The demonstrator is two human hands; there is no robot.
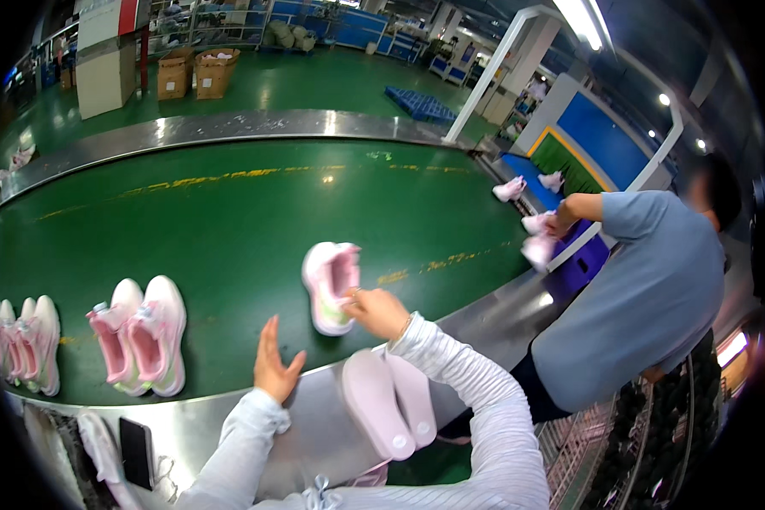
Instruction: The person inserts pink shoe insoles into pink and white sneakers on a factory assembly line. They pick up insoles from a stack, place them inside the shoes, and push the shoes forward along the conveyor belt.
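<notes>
A pink-and-white sneaker point(321, 285) is on the green belt in front of me, toe pointing away. My right hand point(378, 313) is closed on its heel end. My left hand point(278, 361) hovers at the belt's near edge, fingers spread, holding nothing. Between my forearms, two pale pink foot-shaped pieces point(370, 399) lie side by side on the metal ledge; whether they are lasts or insoles I cannot tell. To the left stands a pair of similar pink sneakers point(151, 336) on the belt, with more pairs point(36, 344) beyond it at the far left.
A co-worker in a blue shirt point(629, 280) handles pink shoes point(540, 246) at the belt's right end, beside a machine opening point(565, 161). A dark phone point(136, 453) rests on the near ledge point(195, 425). Cardboard boxes point(216, 75) stand on the floor past the belt.
</notes>
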